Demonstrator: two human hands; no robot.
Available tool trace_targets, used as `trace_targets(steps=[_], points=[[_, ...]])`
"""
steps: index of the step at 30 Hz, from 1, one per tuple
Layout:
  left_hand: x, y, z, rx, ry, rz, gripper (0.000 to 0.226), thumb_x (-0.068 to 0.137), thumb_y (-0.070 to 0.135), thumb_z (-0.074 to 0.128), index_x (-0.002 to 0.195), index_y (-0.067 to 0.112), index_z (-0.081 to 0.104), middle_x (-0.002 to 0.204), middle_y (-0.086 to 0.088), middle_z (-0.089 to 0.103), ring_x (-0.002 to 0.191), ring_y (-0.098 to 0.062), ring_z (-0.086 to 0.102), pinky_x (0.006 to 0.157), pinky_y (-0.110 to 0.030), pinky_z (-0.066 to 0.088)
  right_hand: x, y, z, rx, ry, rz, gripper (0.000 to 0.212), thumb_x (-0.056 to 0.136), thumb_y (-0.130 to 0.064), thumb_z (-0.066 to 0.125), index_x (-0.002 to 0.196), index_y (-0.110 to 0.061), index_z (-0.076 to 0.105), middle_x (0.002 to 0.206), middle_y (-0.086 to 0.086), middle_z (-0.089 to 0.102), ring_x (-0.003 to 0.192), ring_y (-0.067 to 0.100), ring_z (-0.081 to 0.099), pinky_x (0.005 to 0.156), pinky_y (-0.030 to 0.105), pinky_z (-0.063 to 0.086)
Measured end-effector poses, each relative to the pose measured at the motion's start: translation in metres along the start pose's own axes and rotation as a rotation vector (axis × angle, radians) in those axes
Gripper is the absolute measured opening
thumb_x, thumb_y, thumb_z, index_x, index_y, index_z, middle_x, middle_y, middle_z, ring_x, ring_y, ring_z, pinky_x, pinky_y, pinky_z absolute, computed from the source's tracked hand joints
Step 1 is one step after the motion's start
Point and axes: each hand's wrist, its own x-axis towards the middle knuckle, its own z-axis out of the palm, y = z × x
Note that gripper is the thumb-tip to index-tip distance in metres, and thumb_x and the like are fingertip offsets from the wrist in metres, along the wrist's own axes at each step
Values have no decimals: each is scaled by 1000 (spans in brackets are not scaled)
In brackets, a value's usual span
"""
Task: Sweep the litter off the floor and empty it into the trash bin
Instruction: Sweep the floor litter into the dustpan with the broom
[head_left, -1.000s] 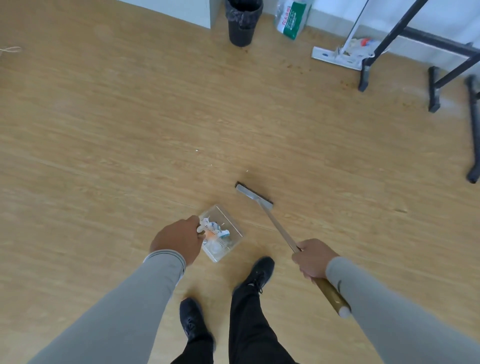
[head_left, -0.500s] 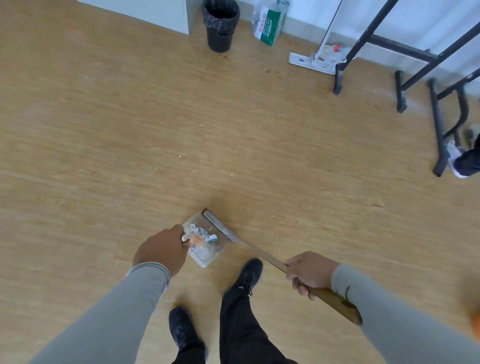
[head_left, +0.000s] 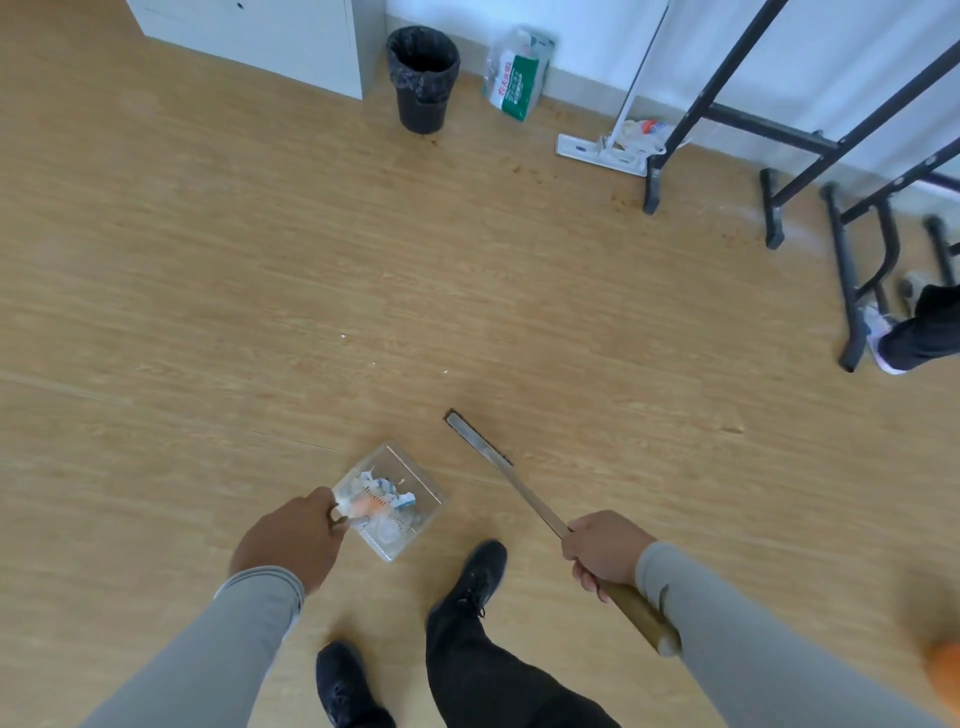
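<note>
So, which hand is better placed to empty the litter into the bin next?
Left. The left hand holds the clear dustpan with the litter; the right hand grips only the broom.

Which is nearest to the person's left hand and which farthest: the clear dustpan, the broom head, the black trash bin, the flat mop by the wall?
From the left hand, in the head view:
1. Clear dustpan, held in it.
2. Broom head, just right of the dustpan.
3. Black trash bin and flat mop, both far off by the wall; too close to call.
</note>
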Motion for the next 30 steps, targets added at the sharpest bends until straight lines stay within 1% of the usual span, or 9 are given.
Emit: trace_targets(steps=[3, 8, 12, 17, 19, 22, 25, 27, 30], points=[[-3, 5, -1, -13, -12, -21, 18, 98, 47, 49, 101, 30, 51, 87, 6, 61, 76, -19, 65, 72, -35, 57, 7, -4, -14, -1, 2, 25, 23, 85, -12, 51, 100, 0, 64, 66, 15, 62, 50, 26, 50, 52, 33, 47], [-3, 6, -2, -43, -49, -62, 18, 98, 47, 50, 103, 30, 52, 94, 5, 59, 81, -21, 64, 75, -35, 56, 14, -18, -23, 6, 29, 31, 24, 86, -9, 51, 103, 3, 64, 60, 14, 60, 45, 25, 46, 48, 31, 44], [-14, 4, 3, -81, -67, -83, 15, 98, 44, 50, 100, 29, 53, 93, 4, 56, 78, -20, 60, 71, -32, 51, 6, -29, -20, 11, 43, 48, 22, 90, -10, 51, 105, 3, 62, 58, 13, 58, 43, 23, 44, 46, 30, 42], [-21, -9, -4, -80, -62, -49, 16, 98, 39, 46, 88, 28, 51, 85, 5, 58, 78, -17, 63, 67, -29, 51, -20, -47, -16, 16, 69, 38, 23, 94, -14, 53, 105, 3, 63, 60, 12, 60, 41, 22, 45, 44, 29, 42], [-24, -17, -17, -76, -55, -33, 17, 99, 39, 45, 89, 28, 52, 84, 4, 59, 77, -15, 62, 69, -29, 52, -32, -56, -15, 32, 77, 39, 25, 96, -15, 53, 107, 5, 63, 59, 12, 60, 39, 21, 44, 43, 29, 41], [-31, -34, -45, -60, -38, 11, 16, 99, 41, 46, 96, 28, 56, 87, 4, 62, 81, -16, 63, 73, -29, 53, -54, -71, -8, 91, 105, 30, 27, 97, -15, 53, 109, 7, 62, 58, 12, 59, 38, 21, 44, 42, 27, 41], [-33, -50, -72, -81, -13, 24, 16, 98, 42, 50, 101, 30, 59, 90, 5, 64, 80, -14, 62, 75, -28, 53, -68, -81, -1, 140, 145, 7, 25, 98, -15, 54, 102, 7, 63, 55, 10, 57, 35, 19, 43, 41, 25, 40], [-35, -65, -92, -92, 26, 20, 15, 96, 42, 52, 100, 29, 60, 87, 6, 65, 78, -11, 63, 76, -29, 56, -76, -89, 6, 187, 174, 7, 22, 98, -15, 55, 97, 6, 64, 54, 10, 57, 35, 18, 43, 40, 24, 40], [-35, -89, -115, -101, 78, 27, 15, 95, 44, 54, 97, 30, 60, 83, 8, 65, 76, -10, 64, 74, -29, 57, -79, -99, 16, 255, 199, 7, 18, 97, -13, 56, 93, 4, 62, 55, 11, 56, 36, 18, 43, 39, 23, 39]])
